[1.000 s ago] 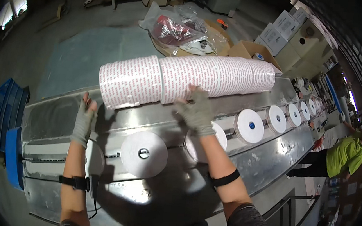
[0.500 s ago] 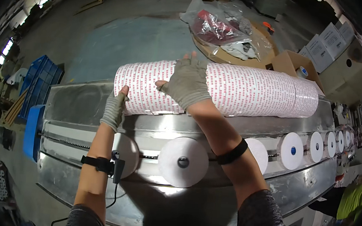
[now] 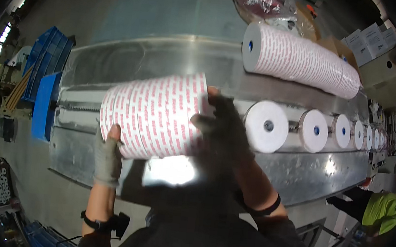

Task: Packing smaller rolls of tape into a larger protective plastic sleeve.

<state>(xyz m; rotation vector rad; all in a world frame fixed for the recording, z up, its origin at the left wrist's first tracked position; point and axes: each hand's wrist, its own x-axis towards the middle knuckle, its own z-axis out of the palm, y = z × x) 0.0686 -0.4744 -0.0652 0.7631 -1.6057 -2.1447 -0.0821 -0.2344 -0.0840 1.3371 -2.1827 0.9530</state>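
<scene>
Between my two gloved hands is a short stack of white rolls printed with rows of red marks (image 3: 155, 114), tilted slightly up at its right end. It is held above the metal bench (image 3: 153, 63). My left hand (image 3: 109, 157) grips the stack's left end, thumb along the near side. At the right end, my right hand (image 3: 226, 131) presses against the rolls; it is partly blurred and in shadow. A longer row of the same rolls (image 3: 306, 60) lies on its side at the far right of the bench, its grey end face and blue core showing.
Flat on the conveyor strip, several white rolls (image 3: 266, 127) run off to the right. A blue crate (image 3: 45, 61) stands left of the bench, beside a blue end guard (image 3: 46, 105). Plastic-wrapped material (image 3: 264, 2) is beyond the bench. A person in a green top (image 3: 382, 210) is at right.
The long row has been parted: its left section has come toward me in both hands. The rest stays at the far right with its end exposed. My view has shifted too.
</scene>
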